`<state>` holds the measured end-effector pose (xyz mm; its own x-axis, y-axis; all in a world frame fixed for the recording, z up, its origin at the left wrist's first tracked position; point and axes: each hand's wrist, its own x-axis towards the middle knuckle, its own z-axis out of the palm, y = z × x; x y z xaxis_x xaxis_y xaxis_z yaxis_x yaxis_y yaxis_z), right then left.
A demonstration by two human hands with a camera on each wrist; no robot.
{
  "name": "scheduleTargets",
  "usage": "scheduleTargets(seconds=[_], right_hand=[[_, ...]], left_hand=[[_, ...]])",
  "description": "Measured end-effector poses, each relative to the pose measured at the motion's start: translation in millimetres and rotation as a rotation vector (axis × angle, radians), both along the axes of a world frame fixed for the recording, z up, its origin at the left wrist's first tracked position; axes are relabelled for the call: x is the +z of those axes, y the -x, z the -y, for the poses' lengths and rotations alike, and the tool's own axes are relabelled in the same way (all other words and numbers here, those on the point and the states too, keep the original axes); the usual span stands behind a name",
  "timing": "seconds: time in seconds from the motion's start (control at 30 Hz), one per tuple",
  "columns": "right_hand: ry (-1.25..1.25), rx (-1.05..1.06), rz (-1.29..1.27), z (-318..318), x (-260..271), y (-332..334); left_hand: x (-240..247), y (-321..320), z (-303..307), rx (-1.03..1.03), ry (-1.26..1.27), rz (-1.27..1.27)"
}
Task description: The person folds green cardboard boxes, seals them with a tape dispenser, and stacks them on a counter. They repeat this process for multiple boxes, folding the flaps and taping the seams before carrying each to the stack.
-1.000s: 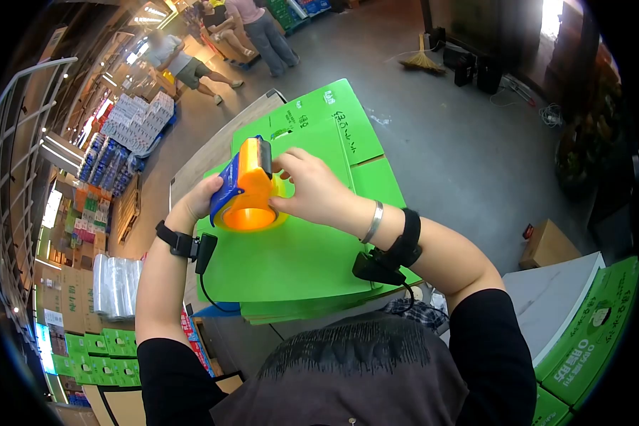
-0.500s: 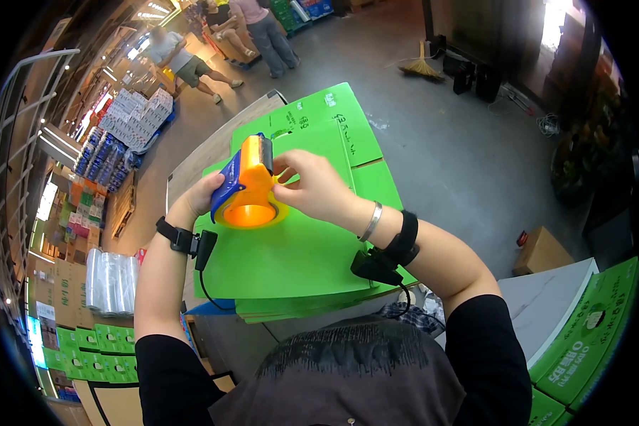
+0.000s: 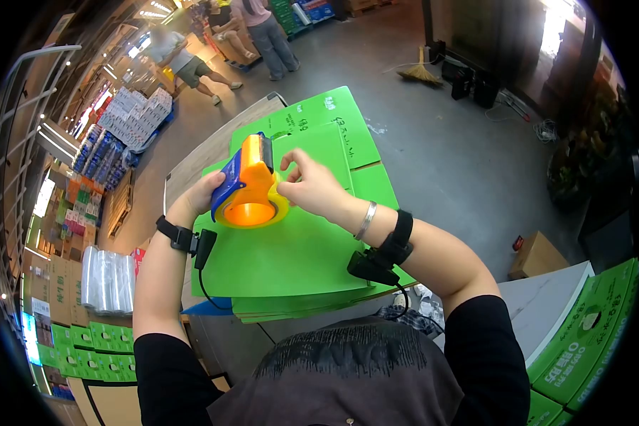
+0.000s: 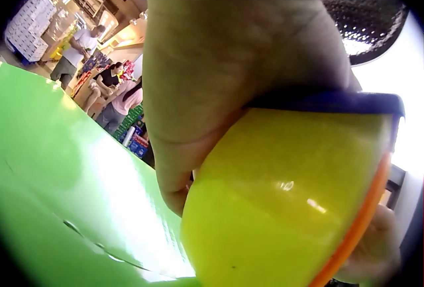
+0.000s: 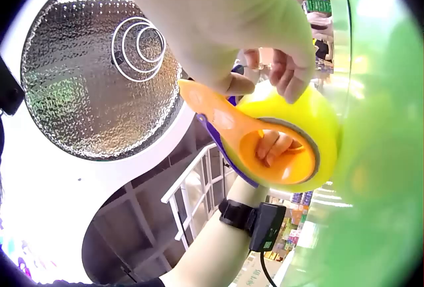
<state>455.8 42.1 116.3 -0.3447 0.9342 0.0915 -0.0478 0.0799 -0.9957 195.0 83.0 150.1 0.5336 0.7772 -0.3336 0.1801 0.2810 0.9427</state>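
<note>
A: How are the hands set?

B: Both are raised together over the table (image 3: pixel 195 162), forearms angled inward. The left hand (image 3: pixel 204 193) grips the tape dispenser (image 3: pixel 247 186) from the left side. In the right wrist view, its fingers (image 5: pixel 275 146) poke through the hollow core. The right hand (image 3: pixel 314 190) comes in from the right with the wrist bent. Its thumb lies against the orange side and its bent fingertips (image 5: pixel 286 78) pinch at the yellow tape roll (image 5: pixel 317 118).

A: So each one is clamped on something?

B: Yes. The left is wrapped round the dispenser body and the right nips the roll's rim.

A: What does the dispenser look like?

B: It has an orange shell with a blue handle part on the left and a dark roller at the far end. The yellow roll sits around the open orange core, which faces the person. It is held in the air just above the left half of the stack of green cardboard sheets (image 3: pixel 298 248), which lies on the table. From the left wrist the roll (image 4: pixel 285 201) fills the view, glossy, with the palm above it.

A: Anything different from a second ago?

B: Little. The dispenser stays in nearly the same place and the left grip is unchanged. The right fingers have lifted and spread more, and the thumb now sits lower against the roll.
</note>
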Motion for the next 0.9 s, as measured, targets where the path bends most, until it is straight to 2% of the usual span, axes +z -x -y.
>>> scheduleTargets(seconds=[0.07,0.17,0.37,0.47,0.57,0.67,0.77,0.9], right_hand=[[0.257,0.152,-0.085,1.2,3.8,-2.2],[0.511,0.173,-0.413,-7.0,-6.4,-0.3],[0.6,0.19,-0.601,-7.8,-24.4,5.8],[0.581,0.084,-0.687,-2.2,-27.0,14.0],[0.371,-0.122,-0.611,6.7,-16.2,20.3],[0.246,-0.208,-0.619,13.8,-5.7,21.3],[0.0,-0.242,-0.704,17.3,17.7,9.6],[0.232,-0.06,-0.773,-1.1,-9.1,-1.3]], left_hand=[[-0.3,-0.3,-0.9,-0.003,0.0,-0.001],[0.5,-3.2,-0.1,-0.001,-0.024,-0.01],[-2.0,2.4,-1.9,0.01,-0.019,-0.01],[-4.3,3.1,-1.9,0.016,-0.05,-0.001],[-2.4,-1.8,-2.4,-0.032,-0.087,0.035],[3.2,-1.5,0.7,-0.097,-0.096,-0.028],[3.5,1.0,-2.4,-0.114,-0.11,-0.103],[4.0,-8.6,6.4,-0.011,-0.094,-0.092]])
